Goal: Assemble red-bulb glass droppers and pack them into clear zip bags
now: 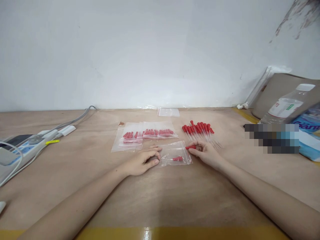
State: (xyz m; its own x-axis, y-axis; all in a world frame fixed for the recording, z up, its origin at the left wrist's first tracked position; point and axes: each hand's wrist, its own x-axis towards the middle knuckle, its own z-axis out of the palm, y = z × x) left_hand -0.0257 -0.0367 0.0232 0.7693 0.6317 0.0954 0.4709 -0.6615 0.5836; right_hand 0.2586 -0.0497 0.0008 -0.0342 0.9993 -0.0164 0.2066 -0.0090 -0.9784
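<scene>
My right hand (205, 152) is closed around a dropper with a red rubber bulb (191, 147), held at the right edge of a clear zip bag (166, 155). Most of that dropper is hidden by the fingers and the bag. Inside the bag, a red bulb (177, 159) shows through the plastic. My left hand (145, 160) has its thumb and fingertips closed on the bag's left end, holding it against the table. Just beyond my right hand lies a fanned pile of droppers (200, 130), their red bulbs pointing away and their clear stems toward me.
Several filled bags (130, 141) with red bulbs overlap behind my left hand. A flat bag (168, 112) lies by the wall. At left are a power strip (27, 146) and cables; at right stand a plastic bottle (285, 106) and a blue packet (308, 143).
</scene>
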